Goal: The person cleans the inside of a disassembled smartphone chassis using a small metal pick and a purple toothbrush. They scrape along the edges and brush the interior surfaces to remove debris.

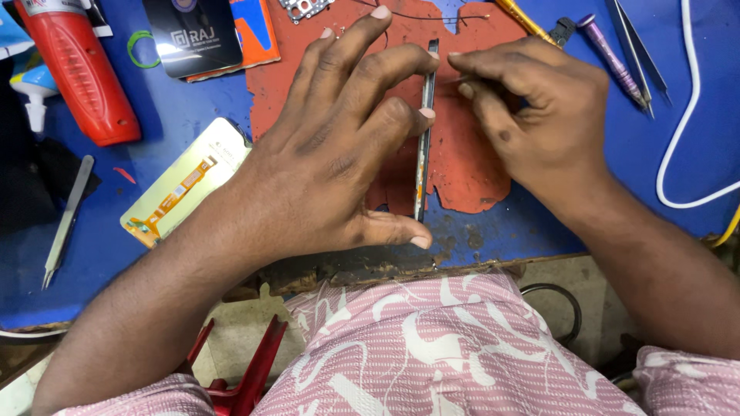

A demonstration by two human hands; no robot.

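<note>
My left hand [339, 146] grips a thin dark flat device [422, 154] that stands on its edge over a worn red mat [462, 169]. The thumb is at its near end and the fingers curl over its far end. My right hand [539, 115] is right beside it, with fingertips pinched on a thin sliver-like tool [456, 79] that touches the upper part of the device's edge. The left hand hides most of the device's left face.
On the blue work mat [177, 115]: a red bottle [77, 69], tweezers [65, 223], a display panel with an orange flex cable [185, 185], a dark card [193, 31]. At right lie a purple-handled tool [613, 58], tweezers [640, 46] and a white cable [686, 115].
</note>
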